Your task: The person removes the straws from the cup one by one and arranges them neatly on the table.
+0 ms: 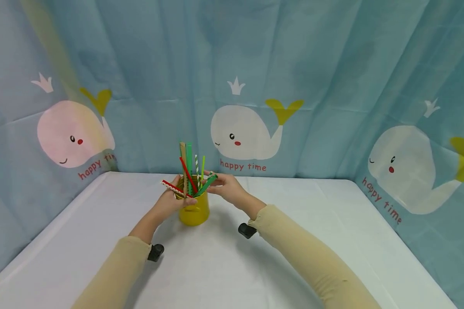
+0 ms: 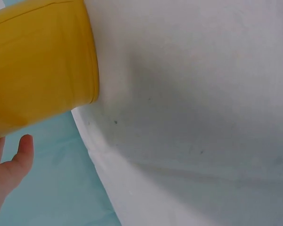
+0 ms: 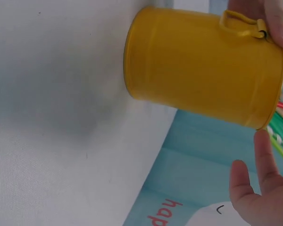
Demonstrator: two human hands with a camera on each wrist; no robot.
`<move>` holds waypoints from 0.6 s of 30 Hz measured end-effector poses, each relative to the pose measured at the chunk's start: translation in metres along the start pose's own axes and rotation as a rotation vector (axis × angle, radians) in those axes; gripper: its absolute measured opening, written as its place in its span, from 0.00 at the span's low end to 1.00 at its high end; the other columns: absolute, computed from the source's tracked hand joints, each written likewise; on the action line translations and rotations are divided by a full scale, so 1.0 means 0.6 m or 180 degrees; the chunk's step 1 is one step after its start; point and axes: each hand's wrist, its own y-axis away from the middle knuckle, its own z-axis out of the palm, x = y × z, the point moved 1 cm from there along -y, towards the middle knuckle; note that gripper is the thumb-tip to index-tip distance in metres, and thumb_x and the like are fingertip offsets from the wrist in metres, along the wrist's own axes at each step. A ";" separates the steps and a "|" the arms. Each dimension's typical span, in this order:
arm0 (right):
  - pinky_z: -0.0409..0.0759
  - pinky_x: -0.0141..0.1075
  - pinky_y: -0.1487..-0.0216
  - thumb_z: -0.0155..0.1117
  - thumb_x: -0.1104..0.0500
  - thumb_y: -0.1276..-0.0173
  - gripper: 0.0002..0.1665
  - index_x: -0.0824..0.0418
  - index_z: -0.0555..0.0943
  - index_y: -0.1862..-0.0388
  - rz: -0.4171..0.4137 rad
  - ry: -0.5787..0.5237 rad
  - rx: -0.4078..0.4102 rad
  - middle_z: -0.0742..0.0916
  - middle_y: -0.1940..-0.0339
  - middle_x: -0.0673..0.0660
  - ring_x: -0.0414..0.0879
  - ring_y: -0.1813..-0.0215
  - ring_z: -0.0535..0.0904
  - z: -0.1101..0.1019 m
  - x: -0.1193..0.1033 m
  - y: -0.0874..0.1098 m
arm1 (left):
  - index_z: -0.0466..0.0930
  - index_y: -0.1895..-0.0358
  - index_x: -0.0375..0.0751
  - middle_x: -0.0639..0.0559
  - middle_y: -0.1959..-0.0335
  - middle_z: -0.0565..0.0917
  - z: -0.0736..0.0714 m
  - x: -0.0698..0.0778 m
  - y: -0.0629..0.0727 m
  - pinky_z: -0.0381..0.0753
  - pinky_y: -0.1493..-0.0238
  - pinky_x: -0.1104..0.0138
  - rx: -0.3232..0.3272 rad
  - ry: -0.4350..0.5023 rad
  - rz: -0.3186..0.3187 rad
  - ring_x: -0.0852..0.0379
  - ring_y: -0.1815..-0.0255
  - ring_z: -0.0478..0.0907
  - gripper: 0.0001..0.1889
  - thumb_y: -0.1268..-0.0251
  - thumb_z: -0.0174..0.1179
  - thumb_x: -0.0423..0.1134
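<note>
A yellow metal bucket (image 1: 193,213) with a small handle (image 3: 243,28) stands toward the far side of the white table. Several thin sticks rise from it: tall green strips (image 1: 189,165), a tan strip (image 1: 183,163), a red stick (image 1: 188,174), a green-and-white striped straw (image 1: 196,165) and a lime straw (image 1: 203,165). A red-and-white strip (image 1: 174,187) leans out leftward. My left hand (image 1: 170,201) grips the bucket's rim, thumb across its front. At the right rim, my right hand (image 1: 228,189) has its fingers outstretched, touching near a leaning green strip (image 1: 206,184).
The white tabletop (image 1: 294,231) spreads on both sides and in front. A blue curtain (image 1: 158,124) with printed whales hangs right behind the table's back edge. A black wrist camera mount (image 1: 156,252) juts out by the left sleeve, another mount (image 1: 247,230) by the right.
</note>
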 end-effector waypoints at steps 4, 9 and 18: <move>0.71 0.45 0.35 0.61 0.66 0.31 0.19 0.67 0.80 0.42 0.0021 -0.0153 -0.0059 0.80 0.36 0.56 0.48 0.32 0.71 0.004 0.002 -0.006 | 0.33 0.21 0.42 0.37 0.24 0.55 0.002 0.000 0.000 0.55 0.31 0.40 0.0039 0.0009 -0.0121 0.36 0.26 0.53 0.60 0.44 0.67 0.59; 0.73 0.43 0.37 0.62 0.66 0.31 0.19 0.67 0.80 0.42 0.0073 -0.0191 -0.0056 0.83 0.41 0.58 0.48 0.36 0.75 0.010 0.003 -0.009 | 0.35 0.21 0.41 0.35 0.25 0.56 0.002 0.003 0.000 0.55 0.31 0.40 0.0063 0.0020 -0.0147 0.36 0.27 0.54 0.59 0.44 0.68 0.57; 0.77 0.38 0.42 0.62 0.69 0.32 0.18 0.71 0.80 0.44 -0.0160 -0.0234 -0.0046 0.84 0.47 0.64 0.50 0.41 0.79 0.010 0.003 -0.007 | 0.36 0.21 0.41 0.36 0.25 0.57 0.004 0.005 -0.003 0.55 0.31 0.39 0.0088 -0.0058 -0.0197 0.36 0.27 0.54 0.58 0.44 0.68 0.58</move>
